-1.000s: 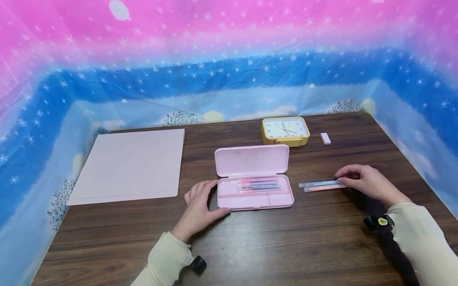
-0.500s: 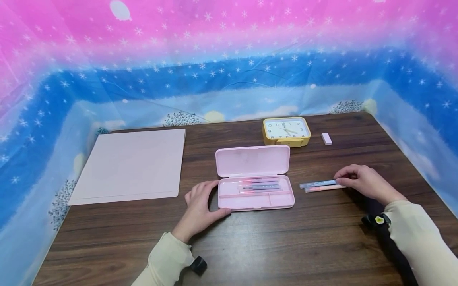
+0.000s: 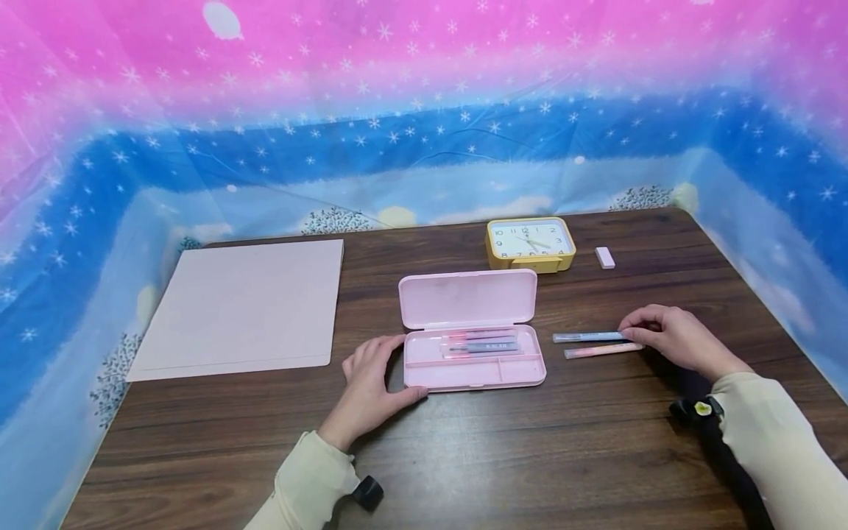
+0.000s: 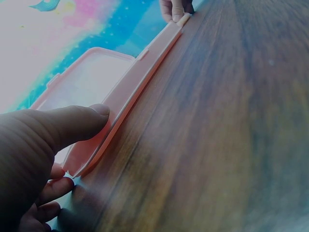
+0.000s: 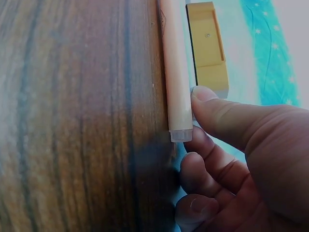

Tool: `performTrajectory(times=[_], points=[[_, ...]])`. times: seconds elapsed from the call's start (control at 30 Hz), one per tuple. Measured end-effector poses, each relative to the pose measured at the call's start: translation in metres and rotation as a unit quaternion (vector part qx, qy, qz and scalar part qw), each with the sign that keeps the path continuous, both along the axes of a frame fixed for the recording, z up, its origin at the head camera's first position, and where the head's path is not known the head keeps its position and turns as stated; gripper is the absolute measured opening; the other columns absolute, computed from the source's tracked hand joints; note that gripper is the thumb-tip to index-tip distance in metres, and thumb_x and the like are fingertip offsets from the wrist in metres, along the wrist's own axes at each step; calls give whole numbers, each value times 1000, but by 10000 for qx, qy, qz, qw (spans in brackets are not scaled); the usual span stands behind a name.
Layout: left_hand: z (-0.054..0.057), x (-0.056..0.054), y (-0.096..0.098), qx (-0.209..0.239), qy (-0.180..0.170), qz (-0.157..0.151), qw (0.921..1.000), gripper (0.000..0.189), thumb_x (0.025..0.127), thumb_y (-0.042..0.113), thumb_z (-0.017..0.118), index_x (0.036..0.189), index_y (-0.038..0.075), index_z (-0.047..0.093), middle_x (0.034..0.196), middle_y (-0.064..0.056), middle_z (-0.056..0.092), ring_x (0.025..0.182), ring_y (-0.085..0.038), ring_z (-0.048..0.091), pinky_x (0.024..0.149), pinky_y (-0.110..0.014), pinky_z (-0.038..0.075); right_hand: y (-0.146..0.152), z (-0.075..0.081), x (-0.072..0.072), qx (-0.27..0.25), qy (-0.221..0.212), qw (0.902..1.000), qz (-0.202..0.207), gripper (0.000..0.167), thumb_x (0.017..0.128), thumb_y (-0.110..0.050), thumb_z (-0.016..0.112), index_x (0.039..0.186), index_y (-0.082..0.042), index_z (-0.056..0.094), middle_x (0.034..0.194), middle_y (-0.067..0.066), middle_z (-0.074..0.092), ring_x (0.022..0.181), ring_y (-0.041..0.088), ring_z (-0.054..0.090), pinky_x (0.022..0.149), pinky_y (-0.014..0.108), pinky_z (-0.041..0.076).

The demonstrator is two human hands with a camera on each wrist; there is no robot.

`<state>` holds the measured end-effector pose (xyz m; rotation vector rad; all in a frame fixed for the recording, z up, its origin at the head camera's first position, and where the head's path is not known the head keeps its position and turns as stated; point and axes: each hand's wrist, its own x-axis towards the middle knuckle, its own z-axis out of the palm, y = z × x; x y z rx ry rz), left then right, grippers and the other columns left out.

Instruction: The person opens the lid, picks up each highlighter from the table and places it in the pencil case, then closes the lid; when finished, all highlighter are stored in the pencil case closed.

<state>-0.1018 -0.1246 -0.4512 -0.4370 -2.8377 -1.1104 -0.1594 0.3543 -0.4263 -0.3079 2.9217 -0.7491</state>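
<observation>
An opened pink pencil case (image 3: 474, 374) lies on the table with its lid raised at the back and several pens (image 3: 486, 346) in its rear compartment. My left hand (image 3: 367, 386) holds the case's left end, thumb on the front wall (image 4: 99, 121) and the other fingers round the side. To the right of the case, my right hand (image 3: 685, 340) pinches the end of a blue pen (image 3: 586, 337) between thumb and forefinger. An orange-pink pen (image 3: 603, 351) lies just in front of it, and looms large beside the thumb in the right wrist view as a pale barrel (image 5: 177, 92).
A yellow alarm clock (image 3: 530, 244) stands behind the case, with a small white eraser (image 3: 604, 258) to its right. On the left lies a large pale board (image 3: 245, 305). Patterned cloth (image 3: 424, 132) hangs around the table's far and side edges.
The blue pen has shifted slightly back and away from the orange-pink pen, opening a gap between them. My left hand stays at the pencil case.
</observation>
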Motion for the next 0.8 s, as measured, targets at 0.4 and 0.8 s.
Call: performTrajectory(times=[0.4,0.8], points=[[0,0,0,20,45,-22,10000,81,75,45,81,142,13,49,136,-10,53,134,-33,37,101,-52,20,1,2,2,88,71,9999,-8,17,96,-30,65,101,-16,73,94,2,70,75,9,54,67,28,44],[1,1,0,20,18,-15,10000,81,75,45,81,142,12,48,136,-10,53,134,-33,37,101,-53,20,-6,18,5,-4,402,9992,8,15,96,-30,64,99,-19,73,95,1,71,73,6,55,65,25,45]])
